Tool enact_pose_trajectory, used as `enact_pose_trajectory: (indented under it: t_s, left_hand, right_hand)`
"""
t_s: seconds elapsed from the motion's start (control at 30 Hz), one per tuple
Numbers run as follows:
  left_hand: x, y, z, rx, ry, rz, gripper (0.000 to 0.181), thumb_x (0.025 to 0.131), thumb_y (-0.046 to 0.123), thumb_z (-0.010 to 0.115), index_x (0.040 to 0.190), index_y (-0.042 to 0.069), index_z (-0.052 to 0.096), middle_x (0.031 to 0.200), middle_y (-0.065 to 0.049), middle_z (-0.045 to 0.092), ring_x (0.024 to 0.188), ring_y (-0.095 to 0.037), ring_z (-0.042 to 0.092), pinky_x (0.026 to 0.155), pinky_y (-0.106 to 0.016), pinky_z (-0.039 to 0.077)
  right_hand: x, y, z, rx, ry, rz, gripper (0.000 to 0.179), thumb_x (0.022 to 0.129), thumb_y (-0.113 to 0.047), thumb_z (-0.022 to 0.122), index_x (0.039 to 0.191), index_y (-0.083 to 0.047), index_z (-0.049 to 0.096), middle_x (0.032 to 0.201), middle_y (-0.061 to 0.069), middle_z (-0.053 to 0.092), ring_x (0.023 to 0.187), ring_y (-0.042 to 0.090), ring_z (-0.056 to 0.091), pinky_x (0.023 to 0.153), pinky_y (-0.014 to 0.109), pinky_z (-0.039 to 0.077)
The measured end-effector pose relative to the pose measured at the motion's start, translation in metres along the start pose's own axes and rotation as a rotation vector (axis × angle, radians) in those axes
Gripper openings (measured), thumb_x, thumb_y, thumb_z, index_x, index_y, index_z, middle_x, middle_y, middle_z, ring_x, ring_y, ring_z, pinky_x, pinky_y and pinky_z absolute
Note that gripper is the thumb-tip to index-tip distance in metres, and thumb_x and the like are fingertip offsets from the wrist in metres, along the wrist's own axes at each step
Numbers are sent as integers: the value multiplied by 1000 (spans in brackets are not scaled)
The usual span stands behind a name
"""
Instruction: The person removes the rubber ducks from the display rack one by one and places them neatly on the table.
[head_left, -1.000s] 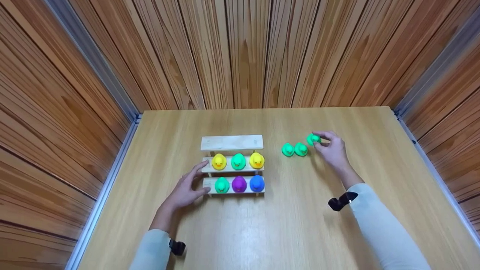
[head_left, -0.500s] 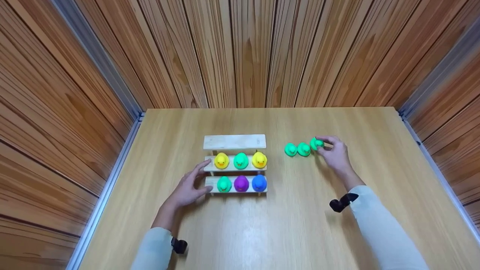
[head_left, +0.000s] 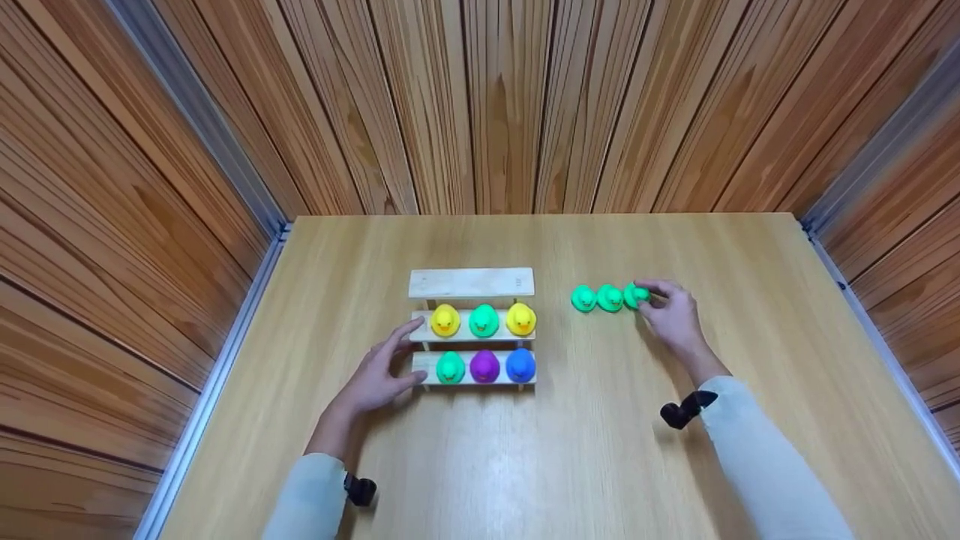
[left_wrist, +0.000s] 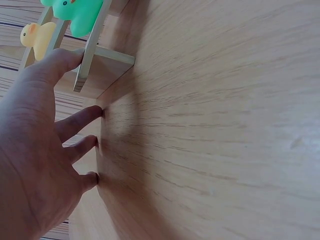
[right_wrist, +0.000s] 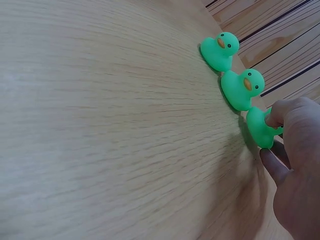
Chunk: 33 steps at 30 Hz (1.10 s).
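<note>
My right hand (head_left: 673, 315) pinches a green rubber duck (right_wrist: 259, 127) at the right end of a row on the table. Two more green ducks (head_left: 610, 298) (right_wrist: 243, 89) stand beside it to the left, close together. My left hand (head_left: 381, 375) is spread at the left end of a stepped wooden rack (head_left: 471, 283); its thumb (left_wrist: 65, 60) touches the lowest step's end. On the middle step sit a yellow duck (head_left: 445, 321), a green duck (head_left: 484, 321) and another yellow duck (head_left: 520, 319). The lowest step bears a green duck (head_left: 450, 367), a purple duck (head_left: 484, 367) and a blue duck (head_left: 520, 365).
Wood-panelled walls (head_left: 502, 105) rise behind and on both sides of the table (head_left: 570, 450). Metal rails (head_left: 217, 360) run along the table's side edges. The rack's top step carries no duck.
My right hand has brought its green duck left and toward me, into line against the other two. The left hand stays at the rack. The whole head view has shifted slightly.
</note>
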<state>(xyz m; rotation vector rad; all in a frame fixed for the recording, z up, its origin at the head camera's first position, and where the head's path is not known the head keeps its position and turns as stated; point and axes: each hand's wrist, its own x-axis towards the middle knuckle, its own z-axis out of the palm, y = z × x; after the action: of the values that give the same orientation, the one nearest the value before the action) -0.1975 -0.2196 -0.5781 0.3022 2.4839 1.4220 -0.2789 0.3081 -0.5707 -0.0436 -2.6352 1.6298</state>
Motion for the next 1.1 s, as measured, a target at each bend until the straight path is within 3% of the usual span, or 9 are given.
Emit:
enact_pose_trajectory:
  t_s: [0.17,0.33,0.57,0.67,0.73,0.9,1.0,1.1]
  left_hand:
    - [1,1,1,18,11,7,88,103,23,83,173,46,35,170,-13,60,167,-41,47,140,-74,21]
    - [1,2,1,23,17,-10,87,103,24,83,172,50,36,169,-12,60,167,-40,47,140,-74,22]
    - [1,1,1,14,13,-11,87,104,24,82,171,54,34,172,-11,56,168,-40,44,140,-75,22]
    - [2,1,1,18,12,-5,87,104,25,82,171,53,34,173,-10,56,168,-40,44,140,-75,22]
    - [2,1,1,24,11,-4,87,104,26,82,172,53,34,173,-10,56,168,-40,44,139,-76,23]
    - [1,1,1,25,9,-8,88,104,27,82,171,55,33,174,-9,54,168,-39,43,139,-76,24]
    - [1,1,1,22,10,-11,88,104,26,82,171,55,33,174,-10,54,169,-40,43,139,-76,23]
    - [-1,3,0,25,16,-15,88,103,24,83,171,52,35,172,-12,56,167,-41,45,139,-75,23]
  right_hand:
    - [1,3,2,-30,13,-8,38,108,5,65,146,9,67,153,32,58,152,47,56,114,15,55]
    - [3,6,3,-39,25,-19,38,107,7,66,145,10,68,152,33,60,152,49,57,121,31,55]
    - [4,7,2,-45,27,-27,38,106,7,65,144,10,68,154,34,60,152,48,58,108,6,51]
    - [3,8,1,-47,21,-31,39,107,6,66,145,9,68,154,34,61,152,48,58,105,3,50]
    - [3,7,0,-52,18,-27,39,107,4,66,146,8,68,155,33,61,152,48,58,109,7,52]
    - [0,5,-3,-40,5,-10,41,108,2,67,149,7,66,157,32,59,156,48,56,122,31,53]
    - [-2,2,-4,-8,-1,-20,41,108,3,68,149,9,64,158,33,57,156,49,55,116,20,54]
    - [-3,1,-5,24,1,-37,41,107,5,68,148,11,64,156,35,56,156,52,54,102,2,52]
